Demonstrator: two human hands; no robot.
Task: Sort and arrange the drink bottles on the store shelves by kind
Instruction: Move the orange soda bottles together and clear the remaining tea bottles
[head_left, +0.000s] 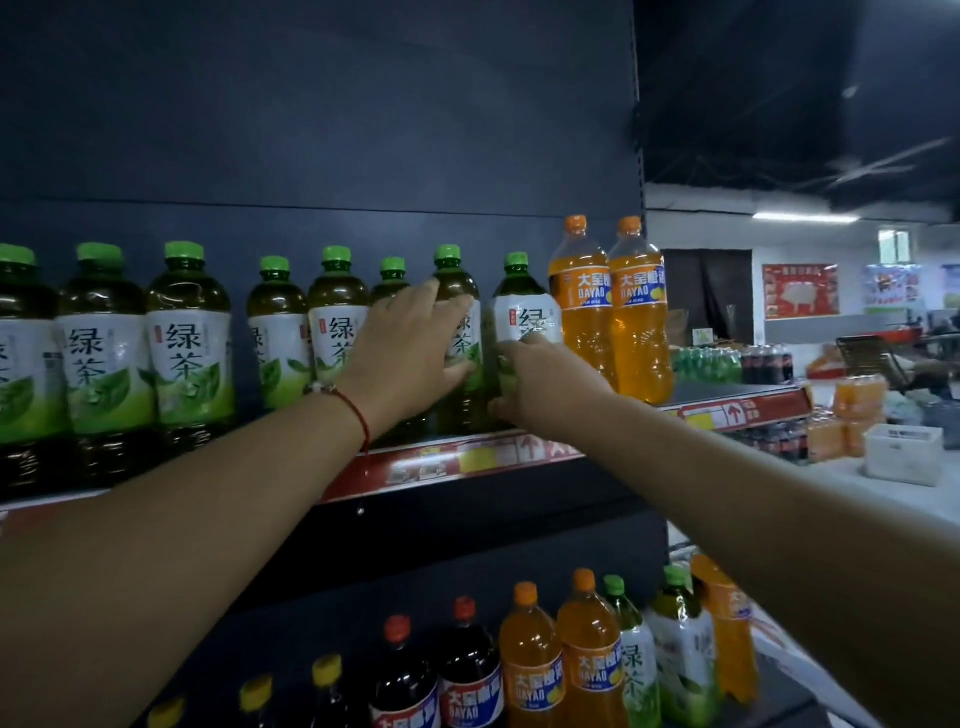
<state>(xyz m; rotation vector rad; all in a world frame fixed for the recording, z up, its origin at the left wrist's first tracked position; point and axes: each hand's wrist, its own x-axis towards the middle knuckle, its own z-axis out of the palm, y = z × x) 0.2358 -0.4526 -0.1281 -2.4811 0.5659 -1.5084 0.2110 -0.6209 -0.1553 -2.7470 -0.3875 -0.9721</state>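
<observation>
A row of green tea bottles (189, 338) with green caps stands on the upper shelf (467, 460). My left hand (410, 353) lies with spread fingers on one green tea bottle (457, 291) near the row's right end. My right hand (540, 384) grips the lower part of the rightmost green tea bottle (524, 306). Right of it stand two orange soda bottles (613, 306). The lower shelf holds mixed bottles: dark cola bottles (467, 670) with red caps, orange sodas (587, 660) and green teas (680, 639).
Yellow-capped bottles (327, 675) stand at the lower left. The dark back panel rises above the upper shelf. Beyond the shelf's right end are stacked drink packs (841, 421), a white crate (904, 452) and more store displays.
</observation>
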